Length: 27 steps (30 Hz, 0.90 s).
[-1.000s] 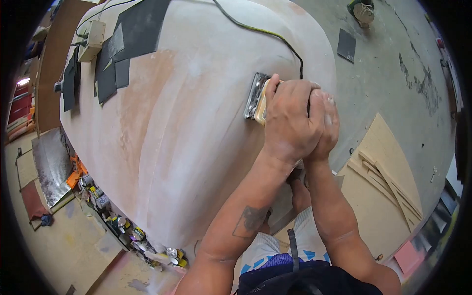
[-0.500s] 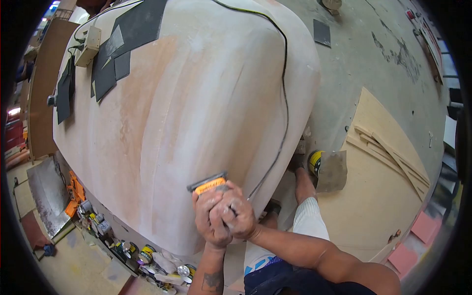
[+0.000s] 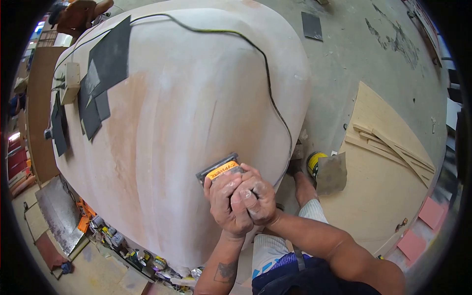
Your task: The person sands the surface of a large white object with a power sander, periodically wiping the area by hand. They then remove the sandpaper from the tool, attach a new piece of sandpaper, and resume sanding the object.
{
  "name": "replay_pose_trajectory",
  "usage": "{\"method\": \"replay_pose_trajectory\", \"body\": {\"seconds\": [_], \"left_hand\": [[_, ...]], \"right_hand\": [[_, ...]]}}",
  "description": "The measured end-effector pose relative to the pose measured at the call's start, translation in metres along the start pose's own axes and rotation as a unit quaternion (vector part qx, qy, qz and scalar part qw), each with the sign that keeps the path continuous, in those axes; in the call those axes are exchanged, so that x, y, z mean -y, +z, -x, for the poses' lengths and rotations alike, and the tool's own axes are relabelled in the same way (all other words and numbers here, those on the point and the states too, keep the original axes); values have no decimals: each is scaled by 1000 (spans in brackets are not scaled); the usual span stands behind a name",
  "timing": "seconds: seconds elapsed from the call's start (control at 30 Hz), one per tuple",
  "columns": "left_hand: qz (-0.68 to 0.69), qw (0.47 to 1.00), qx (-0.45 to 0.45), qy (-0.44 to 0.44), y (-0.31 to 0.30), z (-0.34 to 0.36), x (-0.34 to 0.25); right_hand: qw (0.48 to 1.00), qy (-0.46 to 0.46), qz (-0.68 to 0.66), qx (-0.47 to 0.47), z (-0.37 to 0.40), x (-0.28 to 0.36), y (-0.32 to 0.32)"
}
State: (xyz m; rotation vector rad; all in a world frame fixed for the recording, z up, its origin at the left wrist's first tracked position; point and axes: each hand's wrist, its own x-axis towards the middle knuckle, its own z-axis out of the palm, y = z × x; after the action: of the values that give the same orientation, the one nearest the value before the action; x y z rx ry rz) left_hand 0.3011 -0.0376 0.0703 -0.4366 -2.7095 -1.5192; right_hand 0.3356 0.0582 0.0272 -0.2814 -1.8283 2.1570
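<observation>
The yellow-and-black electric sander (image 3: pixel 222 172) sat low on the near flank of the large pale, dusty rounded shell (image 3: pixel 187 98), with your left hand (image 3: pixel 225 206) and right hand (image 3: pixel 259 197) clamped together over it. Its black power cord (image 3: pixel 269 83) hung down the curve just beside your right hand. It could have snagged under the pad, and tilting the tool might have gouged the surface.

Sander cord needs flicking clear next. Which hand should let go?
Right, probably. The right hand sits on the side where the cord runs down the hull; the left hand is farther off and could hold the sander alone.
</observation>
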Motion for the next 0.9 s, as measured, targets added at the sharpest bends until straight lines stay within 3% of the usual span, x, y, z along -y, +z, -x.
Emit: {"method": "replay_pose_trajectory", "body": {"seconds": [0.23,0.37,0.53,0.6,0.67,0.73,0.83,0.9], "left_hand": [[18,999,20,21,65,-118,-21],[22,998,45,30,89,-188,-32],[52,998,25,33,116,-234,-39],[55,998,13,24,108,-225,-36],[65,998,-2,20,94,-204,-31],[73,997,13,6,64,-171,-26],[70,997,10,19,12,-108,-11],[76,997,-2,-1,-21,-65,-1]], "right_hand": [[996,-32,17,-83,-113,-3,-47],[991,39,30,-125,-173,20,-63],[983,-26,119,-139,-211,15,-75],[945,-133,281,-105,-208,6,-76],[833,-263,480,-83,-192,-2,-71],[780,-305,543,-69,-162,-4,-55],[931,-120,344,-30,-88,4,-18],[977,-19,214,-13,-44,11,14]]}}
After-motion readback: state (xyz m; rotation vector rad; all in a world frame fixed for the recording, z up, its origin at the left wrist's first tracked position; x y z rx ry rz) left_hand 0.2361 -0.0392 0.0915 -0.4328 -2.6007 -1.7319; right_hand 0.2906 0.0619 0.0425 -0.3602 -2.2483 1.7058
